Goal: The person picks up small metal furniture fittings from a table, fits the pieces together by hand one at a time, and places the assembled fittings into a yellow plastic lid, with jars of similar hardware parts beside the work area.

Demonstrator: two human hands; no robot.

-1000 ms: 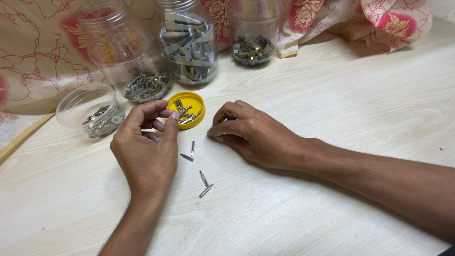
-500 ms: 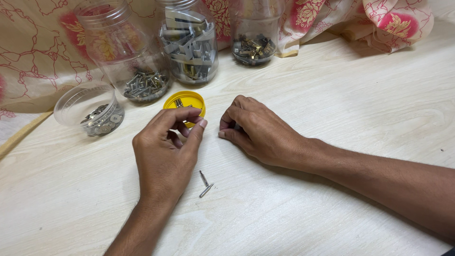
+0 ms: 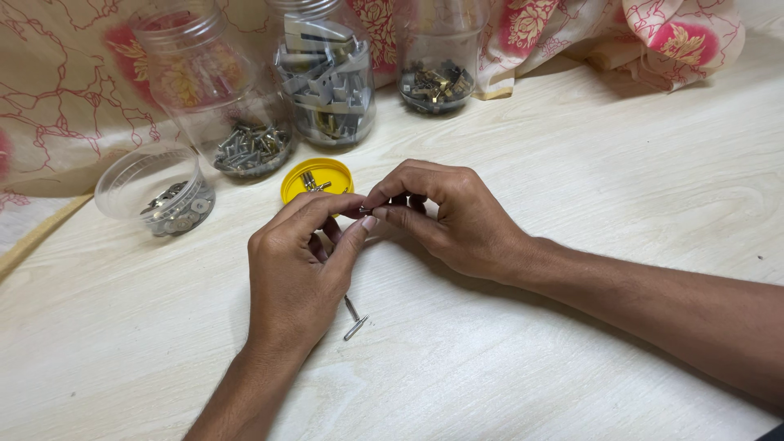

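My left hand (image 3: 298, 265) and my right hand (image 3: 445, 216) meet fingertip to fingertip over the pale wooden table (image 3: 572, 163). Together they pinch a small metal screw (image 3: 365, 211), mostly hidden by the fingers. Just behind the fingers lies a yellow lid (image 3: 317, 180) holding a few screws. Two loose screws (image 3: 354, 318) lie on the table by my left wrist.
Along the back stand a clear jar of screws (image 3: 214, 98), a jar of metal brackets (image 3: 325, 73) and a jar of small brass parts (image 3: 437, 57). A short clear tub of washers (image 3: 157, 189) sits at left. Floral cloth (image 3: 637, 37) is bunched behind.
Both hands have lifted and come together at the centre, fingertips now joined on a screw. One screw that lay near the lid is no longer on the table.
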